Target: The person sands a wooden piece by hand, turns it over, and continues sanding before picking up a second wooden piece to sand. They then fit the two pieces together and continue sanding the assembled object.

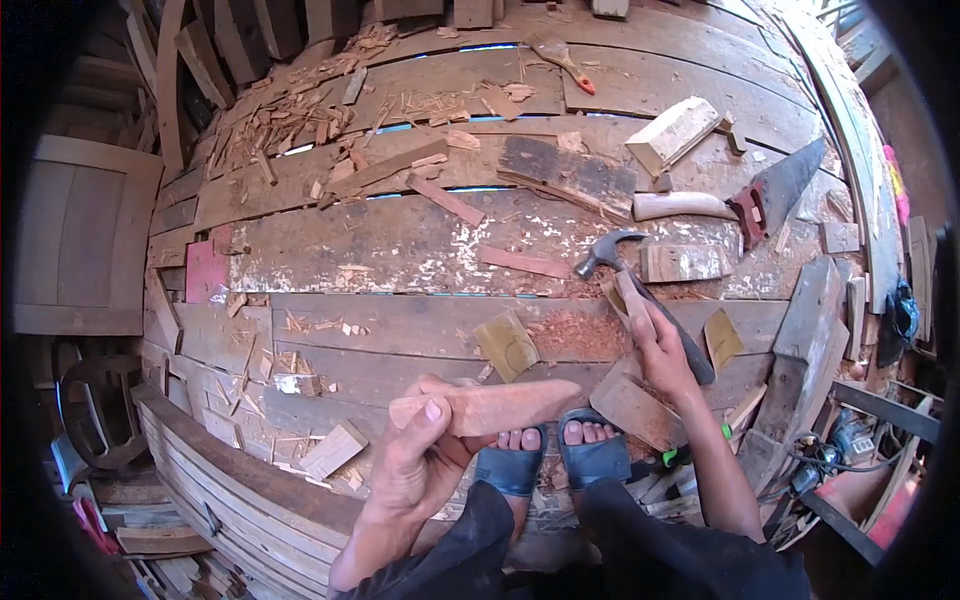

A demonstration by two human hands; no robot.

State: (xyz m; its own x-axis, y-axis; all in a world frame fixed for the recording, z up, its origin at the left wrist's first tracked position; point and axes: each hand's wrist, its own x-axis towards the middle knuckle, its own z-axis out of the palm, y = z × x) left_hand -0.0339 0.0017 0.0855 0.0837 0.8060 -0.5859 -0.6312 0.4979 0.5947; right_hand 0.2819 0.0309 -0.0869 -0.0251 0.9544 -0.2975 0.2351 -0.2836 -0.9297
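Note:
My left hand (405, 465) is closed around a flat wooden piece (510, 408), its tapered end pointing right above my sandals. The thumb presses on its near end. My right hand (668, 360) grips a narrow piece of wood (630, 303), which points away from me. Beside that hand lies a claw hammer (606, 250), its dark handle partly hidden behind the hand and the wood. A wooden block (640, 408) lies just below my right hand. Yellowish sheets that look like sandpaper, one on the left (507, 346) and one on the right (723, 340), flank a patch of reddish sawdust (578, 335).
A handsaw (785, 190) lies at the right, near a pale curved wooden piece (683, 206) and a wood block (675, 137). A paintbrush (560, 62) rests farther back. Shavings and offcuts litter the plank floor (360, 230). A thick beam (795, 370) stands at right.

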